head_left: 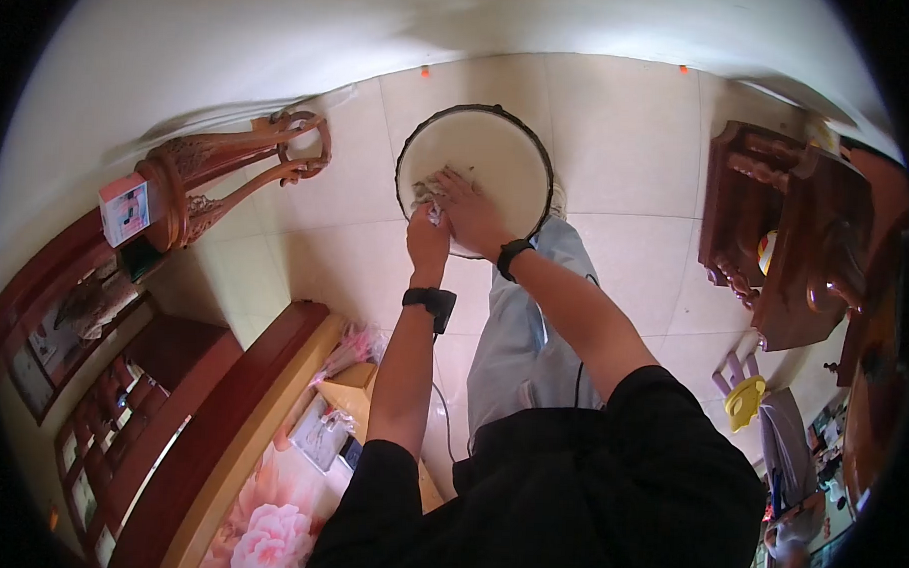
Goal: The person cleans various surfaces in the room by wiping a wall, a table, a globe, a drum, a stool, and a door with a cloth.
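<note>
A round drum-like object with a pale top (489, 150) and a dark rim stands on the tiled floor. My left hand (428, 235) is closed on a crumpled whitish cloth (425, 194) at the left part of the pale top. Beside it, my right hand (467, 210) lies over the cloth's right side with its fingers stretched out. Dark bands circle both wrists, and a thin cable hangs from the left one.
To the left stands a carved wooden stand (182, 199) with a pink and white box (125, 209). Carved wooden furniture (747, 214) and a small chair with a yellow part (744, 402) are at the right. A flower-patterned surface (270, 538) lies lower left.
</note>
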Motion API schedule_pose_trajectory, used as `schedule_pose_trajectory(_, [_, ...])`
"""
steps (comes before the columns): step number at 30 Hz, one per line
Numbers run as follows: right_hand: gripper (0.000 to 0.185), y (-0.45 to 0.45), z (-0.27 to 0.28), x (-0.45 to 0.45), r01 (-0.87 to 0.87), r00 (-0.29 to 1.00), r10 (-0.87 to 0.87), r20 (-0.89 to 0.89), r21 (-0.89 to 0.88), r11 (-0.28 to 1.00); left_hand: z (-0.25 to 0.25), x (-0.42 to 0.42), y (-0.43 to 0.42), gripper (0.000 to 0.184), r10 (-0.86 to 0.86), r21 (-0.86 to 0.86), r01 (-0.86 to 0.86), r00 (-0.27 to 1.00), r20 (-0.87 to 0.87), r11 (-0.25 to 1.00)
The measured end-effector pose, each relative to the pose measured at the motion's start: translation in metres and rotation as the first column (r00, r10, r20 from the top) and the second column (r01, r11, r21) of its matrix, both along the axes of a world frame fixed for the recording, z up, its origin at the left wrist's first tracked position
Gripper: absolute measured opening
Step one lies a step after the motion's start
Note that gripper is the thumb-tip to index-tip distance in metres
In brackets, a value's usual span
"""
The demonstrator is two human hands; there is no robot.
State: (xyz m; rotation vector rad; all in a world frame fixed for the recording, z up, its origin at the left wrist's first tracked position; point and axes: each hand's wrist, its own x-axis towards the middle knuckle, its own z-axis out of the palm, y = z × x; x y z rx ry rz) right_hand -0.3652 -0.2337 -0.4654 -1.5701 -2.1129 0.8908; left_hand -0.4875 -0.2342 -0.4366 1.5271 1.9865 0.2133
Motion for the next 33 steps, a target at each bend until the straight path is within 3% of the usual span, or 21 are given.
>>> schedule_pose_trajectory(3, [0.047, -0.006, 0.003, 0.031, 0.039, 0.999, -0.040, -0.035, -0.029, 0.999, 0.002, 0.028, 0.002, 0.026, -0.121, 0.004, 0.121, 0.993, -0.015, 0.993])
schedule_pose_trajectory(6, [0.046, -0.023, 0.012, 0.054, 0.068, 0.997, -0.066, -0.043, 0.039, 0.997, 0.004, 0.047, -0.009, 0.031, -0.190, -0.116, 0.187, 0.982, -0.015, 0.975])
schedule_pose_trajectory(7, [0.044, -0.029, 0.014, 0.057, 0.083, 0.996, -0.082, -0.021, 0.032, 0.996, 0.009, 0.053, -0.013, 0.032, -0.163, -0.188, 0.160, 0.987, 0.000, 0.969])
schedule_pose_trajectory(12, [0.039, -0.067, 0.031, 0.055, 0.096, 0.989, -0.090, 0.120, -0.050, 0.994, 0.015, 0.053, -0.044, 0.030, -0.161, -0.211, 0.176, 0.983, 0.089, 0.962])
schedule_pose_trajectory(18, [0.038, -0.113, 0.038, 0.015, 0.162, 0.978, -0.143, 0.152, -0.119, 0.980, -0.001, 0.011, -0.088, 0.024, -0.113, -0.215, 0.165, 0.965, 0.236, 0.963])
schedule_pose_trajectory(22, [0.038, -0.139, 0.043, -0.041, 0.167, 0.981, -0.157, 0.115, -0.080, 0.983, -0.007, -0.049, -0.112, 0.026, -0.249, -0.262, 0.308, 0.940, 0.233, 0.915])
schedule_pose_trajectory(23, [0.040, -0.144, 0.050, -0.056, 0.084, 0.990, -0.064, 0.126, -0.167, 0.982, -0.006, -0.070, -0.117, 0.024, -0.364, -0.345, 0.402, 0.916, 0.170, 0.848])
schedule_pose_trajectory(24, [0.044, -0.148, 0.060, -0.075, 0.078, 0.986, -0.051, 0.157, -0.166, 0.983, -0.002, -0.094, -0.122, 0.024, -0.309, -0.342, 0.372, 0.924, 0.227, 0.863])
schedule_pose_trajectory(26, [0.048, -0.147, 0.073, -0.114, 0.007, 1.000, -0.005, 0.006, -0.390, 0.921, 0.009, -0.140, -0.128, 0.024, -0.188, -0.337, 0.305, 0.922, 0.340, 0.891])
schedule_pose_trajectory(27, [0.049, -0.159, 0.051, -0.140, 0.021, 1.000, -0.022, 0.000, -0.306, 0.952, 0.017, -0.165, -0.130, 0.024, -0.163, -0.340, 0.275, 0.932, 0.322, 0.900])
schedule_pose_trajectory(30, [0.046, -0.132, 0.086, -0.203, -0.102, 0.993, 0.060, -0.102, -0.467, 0.878, 0.042, -0.239, -0.122, 0.024, -0.076, -0.320, 0.181, 0.946, 0.315, 0.930])
schedule_pose_trajectory(31, [0.046, -0.130, 0.088, -0.224, -0.053, 0.991, -0.017, -0.134, -0.502, 0.863, 0.053, -0.261, -0.118, 0.024, -0.040, -0.304, 0.153, 0.937, 0.346, 0.940])
schedule_pose_trajectory(33, [0.046, -0.118, 0.084, -0.264, -0.076, 0.992, 0.020, -0.123, -0.468, 0.880, 0.053, -0.302, -0.111, 0.026, 0.005, -0.258, 0.098, 0.928, 0.372, 0.961])
